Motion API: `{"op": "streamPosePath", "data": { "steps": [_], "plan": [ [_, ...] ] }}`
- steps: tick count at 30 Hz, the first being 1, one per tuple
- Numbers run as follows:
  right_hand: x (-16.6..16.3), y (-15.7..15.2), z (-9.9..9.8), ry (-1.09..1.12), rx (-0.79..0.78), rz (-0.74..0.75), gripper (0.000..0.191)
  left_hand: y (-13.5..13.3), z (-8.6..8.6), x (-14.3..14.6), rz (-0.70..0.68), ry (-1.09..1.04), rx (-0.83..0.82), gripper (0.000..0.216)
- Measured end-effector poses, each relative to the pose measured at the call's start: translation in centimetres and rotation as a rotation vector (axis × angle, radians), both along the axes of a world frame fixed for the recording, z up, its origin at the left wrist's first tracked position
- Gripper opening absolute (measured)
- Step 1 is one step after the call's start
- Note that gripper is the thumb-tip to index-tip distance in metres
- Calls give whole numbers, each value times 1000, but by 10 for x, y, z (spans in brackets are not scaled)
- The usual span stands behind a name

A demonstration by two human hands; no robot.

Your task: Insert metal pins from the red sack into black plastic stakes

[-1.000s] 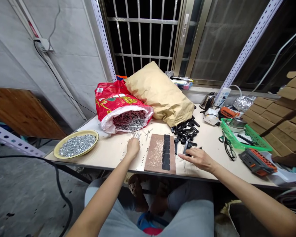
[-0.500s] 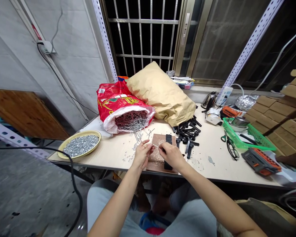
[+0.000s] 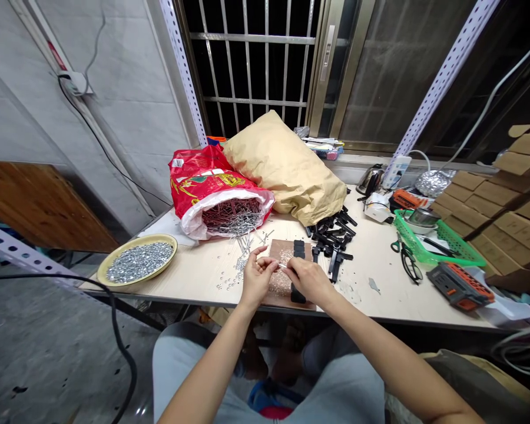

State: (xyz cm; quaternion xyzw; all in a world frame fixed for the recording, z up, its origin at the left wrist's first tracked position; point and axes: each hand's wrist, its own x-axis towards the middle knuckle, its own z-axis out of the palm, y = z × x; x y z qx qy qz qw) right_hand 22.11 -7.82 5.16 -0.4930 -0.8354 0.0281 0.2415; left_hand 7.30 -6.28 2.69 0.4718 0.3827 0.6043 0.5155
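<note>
Above a brown board point(image 3: 279, 301), my left hand point(image 3: 257, 279) pinches one end of a thin metal screw point(image 3: 282, 266) between thumb and forefinger, its other fingers curled loosely. My right hand point(image 3: 308, 279) is closed on the other end; its fingertips are partly hidden. Small pale bits are scattered on the board, and a row of black blocks point(image 3: 299, 248) runs along its right side. Small silvery washers or nuts point(image 3: 229, 280) lie left of the board. Just behind my left hand, several long screws point(image 3: 245, 241) spill from a red bag point(image 3: 203, 176).
A yellow dish point(image 3: 103, 277) of small metal parts stands at the left. Behind are a large tan sack point(image 3: 287, 165) and a heap of black parts point(image 3: 333, 238). Scissors, glasses point(image 3: 410, 266), a green basket point(image 3: 461, 253), an orange-black tool case point(image 3: 459, 285) and cardboard boxes point(image 3: 512, 235) occupy the right.
My hands have drawn closer together around the screw, and my left fingertips now pinch nearer to my right hand. The whole view has shifted slightly.
</note>
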Motion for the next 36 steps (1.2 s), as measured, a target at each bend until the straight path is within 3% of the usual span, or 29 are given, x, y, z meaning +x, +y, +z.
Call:
{"op": "streamPosePath", "data": {
  "steps": [5, 10, 12, 14, 16, 19, 23, 28, 33, 34, 36],
  "plan": [
    [10, -4, 3, 149, -147, 54, 25, 0, 1, 7, -108, 22, -21, 42],
    [39, -14, -3, 241, -170, 225, 20, 1, -11, 15, -124, 37, -78, 42],
    [52, -10, -10, 241, -168, 218, 22, -3, -16, 20, -88, 128, -52, 41],
    [64, 0, -18, 252, -145, 155, 23, -12, -20, 28, -16, 319, 53, 37],
    [74, 14, -25, 281, -107, 61, 23, -24, -22, 40, -45, 594, 255, 29],
    [84, 32, -29, 339, -56, -45, 24, -41, -26, 60, -346, 986, 599, 23],
    [90, 38, -30, 341, -17, -46, 24, -47, -34, 67, -423, 1253, 697, 27],
    [86, 43, -37, 114, -40, -13, 24, -40, -38, 45, -406, 1270, 733, 31],
    [68, 48, -42, -131, -113, -88, 28, -39, -36, 29, -433, 1192, 811, 30],
    [66, 46, -42, -142, -145, -36, 28, -41, -35, 25, -413, 1176, 847, 31],
    [64, 42, -42, -126, -234, 206, 25, -48, -31, 16, -336, 1126, 923, 33]
  ]
}}
